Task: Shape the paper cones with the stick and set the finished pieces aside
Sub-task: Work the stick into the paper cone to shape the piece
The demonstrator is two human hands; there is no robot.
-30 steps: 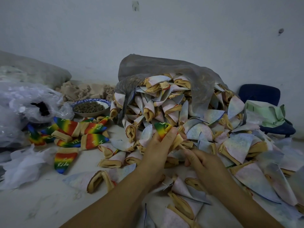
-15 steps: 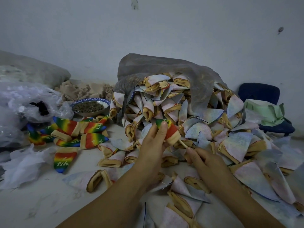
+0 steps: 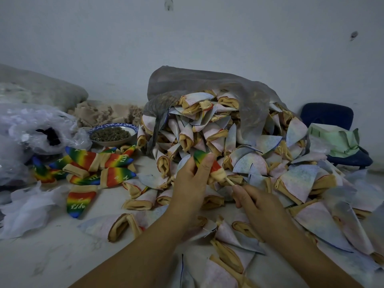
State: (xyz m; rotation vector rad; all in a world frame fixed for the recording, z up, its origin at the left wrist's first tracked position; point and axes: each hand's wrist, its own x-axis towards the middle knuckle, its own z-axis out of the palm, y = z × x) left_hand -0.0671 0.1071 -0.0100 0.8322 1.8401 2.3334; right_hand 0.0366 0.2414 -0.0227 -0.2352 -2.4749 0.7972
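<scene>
My left hand (image 3: 192,181) grips a rainbow cone (image 3: 202,161) at mid-frame, its green tip pointing up and left. A pale wooden stick (image 3: 229,181) runs out of the cone's tan open end, down and right into my right hand (image 3: 259,206), which pinches its near end. Behind both hands a big heap of pale, inside-out cones (image 3: 218,138) spills from a grey mesh bag (image 3: 199,88). Several finished rainbow cones (image 3: 99,165) lie in a cluster on the left.
A blue-rimmed bowl (image 3: 113,134) of dark bits stands behind the finished cluster. Clear plastic bags (image 3: 31,129) and white scraps (image 3: 27,206) crowd the left side. More pale cones (image 3: 228,242) lie under my forearms. A dark blue chair (image 3: 326,115) with green cloth stands at right.
The cone has turned in my left hand so more of its rainbow side and tan end show. My right hand has drawn back a little, baring more of the stick.
</scene>
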